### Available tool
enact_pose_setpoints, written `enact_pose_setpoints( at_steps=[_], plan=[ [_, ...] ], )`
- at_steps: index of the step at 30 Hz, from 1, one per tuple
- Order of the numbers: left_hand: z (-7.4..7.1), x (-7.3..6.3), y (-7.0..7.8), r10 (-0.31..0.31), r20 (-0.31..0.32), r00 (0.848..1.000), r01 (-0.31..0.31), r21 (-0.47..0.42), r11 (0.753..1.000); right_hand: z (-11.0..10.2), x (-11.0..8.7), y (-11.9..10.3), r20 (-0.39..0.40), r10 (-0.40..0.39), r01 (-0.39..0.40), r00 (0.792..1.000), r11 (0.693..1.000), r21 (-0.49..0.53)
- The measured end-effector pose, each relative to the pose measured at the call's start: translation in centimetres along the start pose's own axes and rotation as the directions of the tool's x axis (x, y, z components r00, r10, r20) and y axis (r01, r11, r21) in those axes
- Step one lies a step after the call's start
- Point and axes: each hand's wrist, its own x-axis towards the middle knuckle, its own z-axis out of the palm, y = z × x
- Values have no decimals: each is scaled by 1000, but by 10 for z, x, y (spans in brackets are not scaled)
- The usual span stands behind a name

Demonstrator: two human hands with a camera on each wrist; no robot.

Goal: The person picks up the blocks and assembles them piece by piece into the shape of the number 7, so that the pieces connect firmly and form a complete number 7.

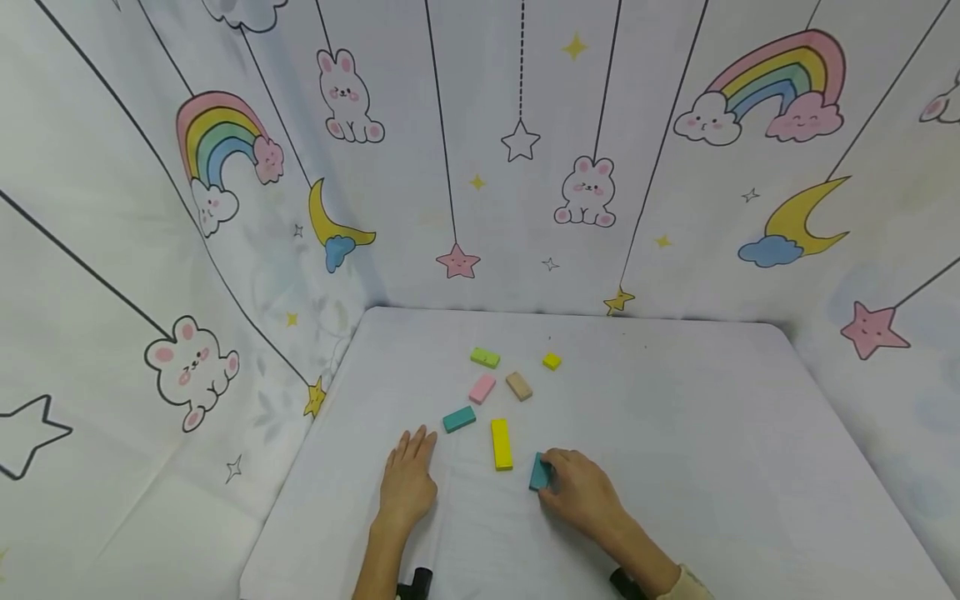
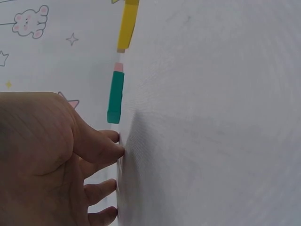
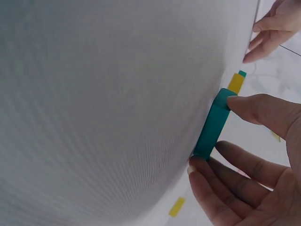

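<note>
teal block (image 1: 537, 472) pinched, long yellow block (image 1: 502, 444) near

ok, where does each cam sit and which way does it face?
Head: on the head, facing forward and down at the table and patterned backdrop; left hand, right hand and forearms show.
Left wrist: on that wrist, facing a loose teal block along the table; left hand shows.
Right wrist: on that wrist, facing the gripped teal block; right hand shows close, left hand at the edge.
Head and right wrist share the gripped teal block and both hands.
</note>
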Motion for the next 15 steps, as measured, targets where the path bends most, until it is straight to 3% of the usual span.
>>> enact_pose_setpoints(
  at_steps=[15],
  plan=[
    [-2, -2, -1, -11, 19, 1000, 11, -16, 1000, -2, 8, 10, 6, 25, -26, 1000, 1000, 11]
  ],
)
